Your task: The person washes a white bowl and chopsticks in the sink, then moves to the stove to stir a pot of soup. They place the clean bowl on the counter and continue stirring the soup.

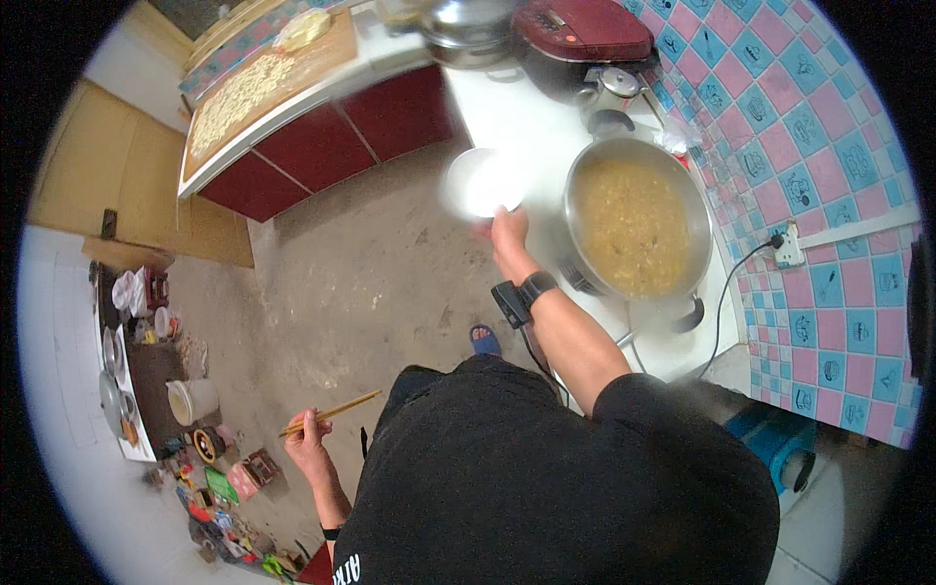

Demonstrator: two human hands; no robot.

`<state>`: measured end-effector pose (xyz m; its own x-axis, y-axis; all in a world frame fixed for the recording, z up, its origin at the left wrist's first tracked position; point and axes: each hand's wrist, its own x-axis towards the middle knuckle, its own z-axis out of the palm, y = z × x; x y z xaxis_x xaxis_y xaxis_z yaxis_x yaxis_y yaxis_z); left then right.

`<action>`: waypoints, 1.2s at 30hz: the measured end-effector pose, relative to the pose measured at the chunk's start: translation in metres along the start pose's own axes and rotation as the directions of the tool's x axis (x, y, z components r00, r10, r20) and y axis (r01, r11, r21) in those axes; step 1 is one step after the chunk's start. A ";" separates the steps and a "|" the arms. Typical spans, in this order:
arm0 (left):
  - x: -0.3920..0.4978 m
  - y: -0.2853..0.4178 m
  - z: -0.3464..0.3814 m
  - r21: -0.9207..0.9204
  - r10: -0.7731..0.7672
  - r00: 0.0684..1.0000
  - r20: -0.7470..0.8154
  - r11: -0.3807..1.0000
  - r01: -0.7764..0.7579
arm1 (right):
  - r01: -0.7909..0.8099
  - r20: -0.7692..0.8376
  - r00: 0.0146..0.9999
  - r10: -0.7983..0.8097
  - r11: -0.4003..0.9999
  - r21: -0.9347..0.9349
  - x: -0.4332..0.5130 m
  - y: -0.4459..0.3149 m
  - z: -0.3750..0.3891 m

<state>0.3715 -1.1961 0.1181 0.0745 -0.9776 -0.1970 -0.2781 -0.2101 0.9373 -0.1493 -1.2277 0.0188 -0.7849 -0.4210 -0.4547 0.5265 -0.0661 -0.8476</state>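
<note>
My right hand point(510, 228) grips a white bowl point(468, 183) by its near edge, at the counter's front edge. Glare washes out the bowl, so its contents cannot be made out. To the right of that hand stands a large metal pot point(572, 241) with black handles, nearly full of yellowish-brown soup or stew point(636, 227). Low on the left, my left hand point(308, 435) holds a pair of wooden chopsticks point(347, 404) out over the floor, away from the counter. A black band with a small device circles my right wrist.
Behind the pot are a kettle point(618, 86), a dark red rice cooker point(585, 29) and a lidded metal pot point(468, 33). Small dough pieces point(241, 99) cover a wooden board point(325, 55) on the far counter. A cord runs to a wall socket point(790, 245). A bucket point(194, 401) and clutter line the left.
</note>
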 end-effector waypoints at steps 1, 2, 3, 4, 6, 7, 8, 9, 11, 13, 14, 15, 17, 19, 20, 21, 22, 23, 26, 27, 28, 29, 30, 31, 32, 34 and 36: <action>0.014 0.005 0.008 -0.015 -0.010 1.000 0.006 1.000 0.010 | 0.002 -0.022 1.000 -0.002 1.000 0.004 0.013 -0.001 0.008; 0.030 0.009 0.015 -0.008 -0.024 1.000 0.020 1.000 0.024 | 0.012 -0.044 0.999 -0.012 1.000 0.019 0.023 -0.002 0.016; 0.048 0.013 0.024 -0.006 -0.036 0.999 0.036 0.999 0.037 | 0.025 -0.067 0.998 -0.023 0.999 0.035 0.035 -0.002 0.024; 0.068 0.016 0.033 0.000 -0.068 0.997 0.049 0.998 0.068 | 0.041 -0.097 0.995 -0.037 0.999 0.036 0.047 -0.003 0.030; 0.115 0.024 0.051 -0.009 -0.049 0.992 0.116 0.999 0.051 | 0.034 -0.118 0.993 -0.029 0.999 0.038 0.073 -0.002 0.042; 0.139 0.028 0.061 -0.013 -0.060 0.987 0.147 0.998 0.063 | 0.029 -0.134 0.991 -0.026 0.999 0.019 0.086 -0.001 0.048; 0.164 0.033 0.070 -0.012 -0.050 0.984 0.170 0.999 0.053 | 0.032 -0.130 0.991 -0.026 0.998 0.044 0.101 -0.001 0.054; 0.189 0.037 0.080 -0.013 -0.052 0.980 0.193 0.998 0.055 | 0.035 -0.131 0.991 -0.027 0.998 0.056 0.116 -0.001 0.058; 0.243 0.046 0.103 -0.021 -0.044 0.963 0.267 0.998 0.052 | 0.063 -0.162 0.986 -0.047 0.994 0.093 0.148 -0.001 0.067; 0.293 0.058 0.131 -0.018 -0.059 0.933 0.355 0.997 0.069 | 0.112 -0.228 0.970 -0.079 0.984 0.136 0.177 -0.001 0.072; 0.317 0.065 0.147 -0.009 -0.090 0.920 0.381 0.995 0.101 | 0.118 -0.218 0.973 -0.082 0.981 0.157 0.188 -0.001 0.073; 0.338 0.075 0.161 -0.002 -0.060 0.891 0.450 0.998 0.069 | 0.126 -0.231 0.969 -0.084 0.977 0.171 0.198 -0.001 0.075; 0.372 0.098 0.189 0.040 -0.053 0.832 0.552 0.999 0.037 | 0.129 -0.287 0.955 -0.073 0.975 0.180 0.216 -0.005 0.079; 0.398 0.119 0.221 0.071 -0.045 0.802 0.596 0.997 0.003 | 0.153 -0.266 0.959 -0.100 0.971 0.186 0.232 -0.012 0.084; 0.408 0.129 0.234 0.065 -0.025 0.773 0.633 0.998 -0.021 | 0.125 -0.297 0.952 -0.070 0.977 0.171 0.236 -0.016 0.087; 0.415 0.138 0.248 0.083 -0.042 0.770 0.636 0.996 -0.014 | 0.140 -0.272 0.958 -0.092 0.977 0.163 0.240 -0.020 0.091; 0.421 0.145 0.263 0.078 -0.043 0.758 0.650 0.997 -0.011 | 0.133 -0.277 0.957 -0.091 0.981 0.138 0.244 -0.026 0.095; 0.424 0.150 0.276 0.066 -0.041 0.746 0.664 0.998 -0.005 | 0.124 -0.292 0.952 -0.090 0.988 0.097 0.248 -0.033 0.099; 0.425 0.163 0.308 0.049 -0.035 0.705 0.708 0.999 0.000 | 0.090 -0.338 0.938 -0.071 0.995 0.043 0.257 -0.051 0.117; 0.424 0.167 0.317 0.062 -0.036 0.705 0.709 0.998 -0.011 | 0.082 -0.339 0.937 -0.084 0.996 -0.022 0.260 -0.058 0.121; 0.423 0.171 0.325 0.075 -0.038 0.705 0.708 0.997 -0.022 | 0.072 -0.321 0.945 -0.063 0.997 0.016 0.263 -0.063 0.124; 0.421 0.175 0.332 0.091 -0.043 0.707 0.705 0.995 -0.030 | 0.080 -0.294 0.953 -0.071 0.997 0.021 0.266 -0.067 0.127; 0.420 0.178 0.341 0.077 -0.042 0.696 0.717 0.997 -0.020 | 0.094 -0.281 0.955 -0.090 0.996 0.001 0.268 -0.069 0.130; 0.421 0.182 0.351 0.089 -0.032 0.684 0.729 0.995 -0.047 | 0.074 -0.293 0.952 -0.094 0.994 -0.080 0.271 -0.070 0.132; 0.422 0.187 0.362 0.101 -0.027 0.668 0.743 0.992 -0.073 | 0.068 -0.301 0.951 -0.070 0.998 -0.017 0.274 -0.070 0.133; 0.430 0.195 0.393 0.117 -0.031 0.620 0.784 0.988 -0.099 | 0.013 -0.357 0.934 -0.025 0.999 -0.035 0.280 -0.066 0.135; 0.440 0.205 0.431 0.101 -0.006 0.551 0.834 0.985 -0.142 | 0.128 -0.324 0.938 -0.122 0.992 -0.004 0.286 -0.062 0.137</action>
<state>-0.0658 -1.6757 0.0993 -0.7564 -0.5502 -0.3537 -0.3809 -0.0692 0.9220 -0.3619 -1.4676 -0.0215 -0.9065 -0.0941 -0.4116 0.4206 -0.1157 -0.8998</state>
